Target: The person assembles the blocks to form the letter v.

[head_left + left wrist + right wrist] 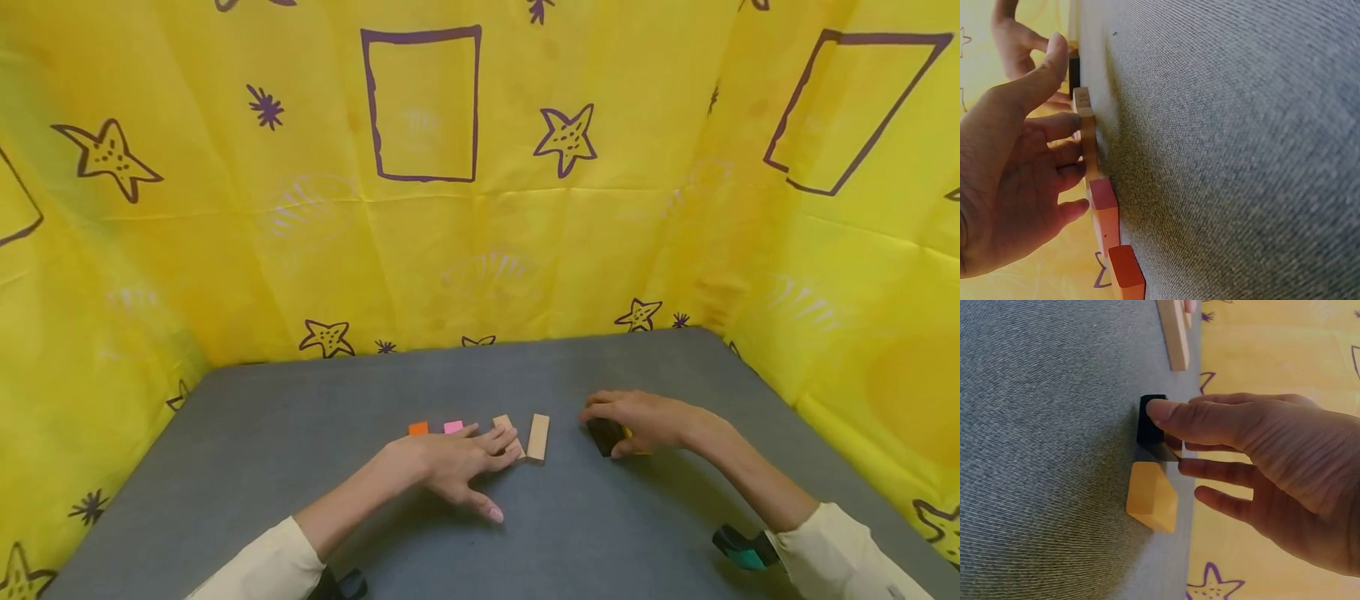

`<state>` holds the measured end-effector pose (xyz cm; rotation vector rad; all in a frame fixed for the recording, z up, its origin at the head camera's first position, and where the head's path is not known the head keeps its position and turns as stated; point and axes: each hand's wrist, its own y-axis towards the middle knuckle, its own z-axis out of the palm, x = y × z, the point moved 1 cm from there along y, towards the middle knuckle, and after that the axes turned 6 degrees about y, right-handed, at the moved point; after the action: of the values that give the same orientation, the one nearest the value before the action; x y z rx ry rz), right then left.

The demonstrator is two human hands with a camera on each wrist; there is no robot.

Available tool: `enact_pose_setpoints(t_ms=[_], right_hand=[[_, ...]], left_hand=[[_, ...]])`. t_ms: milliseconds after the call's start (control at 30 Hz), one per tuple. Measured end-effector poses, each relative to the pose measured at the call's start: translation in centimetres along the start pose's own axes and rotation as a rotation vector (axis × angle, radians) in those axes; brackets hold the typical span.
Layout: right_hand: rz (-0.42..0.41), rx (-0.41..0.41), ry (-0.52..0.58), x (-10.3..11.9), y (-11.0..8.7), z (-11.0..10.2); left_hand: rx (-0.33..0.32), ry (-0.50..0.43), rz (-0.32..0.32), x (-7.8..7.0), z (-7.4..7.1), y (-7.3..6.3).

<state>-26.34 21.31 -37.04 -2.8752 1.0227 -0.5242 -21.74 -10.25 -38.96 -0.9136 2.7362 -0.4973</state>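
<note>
My left hand (453, 462) lies over the row of blocks with fingers spread, fingertips on a tilted plain wooden block (502, 420). Just right of that, another plain wooden block (538, 437) meets it at the near end. Beside the little finger is a pink block (1107, 219), and past it an orange block (1127, 272). My right hand (648, 417) pinches a black block (1150, 428) between thumb and fingers, low at the tabletop. A yellow block (1144, 494) sits next to the black one, mostly hidden by the hand in the head view.
The blocks are on a dark grey cloth-like tabletop (300, 433). Yellow curtains (420, 275) with purple stars and frames rise at the back and both sides. Dark wrist straps (746, 548) show at the sleeves.
</note>
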Motion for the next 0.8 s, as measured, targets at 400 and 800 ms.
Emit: enact_pose_setpoints(t_ms=[400,800], right_hand=[[-0.004,0.010,-0.001,-0.22,0.22,-0.09],[0.021,0.024,-0.010,-0.08,-0.08,0.30]], left_hand=[[-0.014,-0.013,-0.032,-0.25,-0.29,-0.37],[-0.003,-0.014,-0.038,-0.44,-0.10,-0.06]])
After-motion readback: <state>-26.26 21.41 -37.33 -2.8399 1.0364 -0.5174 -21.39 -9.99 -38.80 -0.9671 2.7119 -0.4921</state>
